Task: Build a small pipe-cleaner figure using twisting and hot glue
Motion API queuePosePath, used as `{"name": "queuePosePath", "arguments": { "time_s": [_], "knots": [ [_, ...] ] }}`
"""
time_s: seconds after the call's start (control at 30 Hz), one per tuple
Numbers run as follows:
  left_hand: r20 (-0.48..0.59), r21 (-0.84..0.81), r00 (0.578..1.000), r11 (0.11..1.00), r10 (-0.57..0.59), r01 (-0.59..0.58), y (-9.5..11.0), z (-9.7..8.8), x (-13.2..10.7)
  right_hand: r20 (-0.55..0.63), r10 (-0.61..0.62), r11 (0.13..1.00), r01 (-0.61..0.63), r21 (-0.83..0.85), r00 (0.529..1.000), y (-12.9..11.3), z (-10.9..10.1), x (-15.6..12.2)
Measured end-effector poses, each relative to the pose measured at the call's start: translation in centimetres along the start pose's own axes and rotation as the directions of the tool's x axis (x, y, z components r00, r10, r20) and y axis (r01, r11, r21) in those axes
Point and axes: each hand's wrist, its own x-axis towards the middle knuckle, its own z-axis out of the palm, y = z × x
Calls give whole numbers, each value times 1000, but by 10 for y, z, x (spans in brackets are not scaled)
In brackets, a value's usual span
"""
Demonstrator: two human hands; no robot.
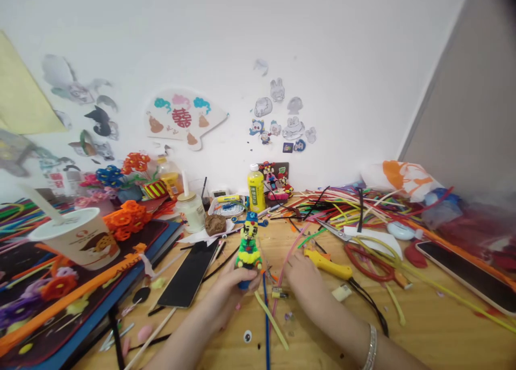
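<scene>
My left hand (230, 290) is closed round the blue base of a small pipe-cleaner figure (249, 244), green and yellow with a blue hat, held upright above the wooden table (423, 327). My right hand (303, 279) lies palm down on the table just right of the figure, fingers bent over loose pieces; whether it grips anything is hidden. A silver bracelet (371, 347) is on my right wrist. A blue pipe cleaner (266, 321) and a yellow one (272, 319) lie between my hands. A yellow-handled tool (328, 264) with a black cord lies beside my right hand.
Scissors with red handles (357, 246) and a heap of coloured pipe cleaners (346, 206) fill the right. A yellow bottle (256, 188), a white jar (192, 208), a paper cup (78, 238), orange pipe-cleaner flowers (124, 219) and a dark board (188, 276) stand at back and left. A tablet (467, 273) lies far right.
</scene>
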Motion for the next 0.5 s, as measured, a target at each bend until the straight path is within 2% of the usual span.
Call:
{"name": "queuePosePath", "arguments": {
  "time_s": [0.17,0.27,0.33,0.4,0.5],
  "knots": [
    [-9,-108,1000,994,27,-28,2,2,1,43,-81,997,80,16,996,5,-3,-2],
    [-15,-145,998,988,54,-56,0,1,5,-3,-107,989,107,98,994,8,-8,-5],
    [-61,-84,996,994,67,-72,-3,0,7,-74,-95,965,110,239,993,10,-11,-8],
    [-171,41,983,997,73,-67,-7,-2,8,-131,-61,916,108,387,989,12,-13,-10],
    [-321,233,940,972,115,-39,-10,-2,8,-126,-5,870,66,489,992,13,-17,-12]
  ]
}}
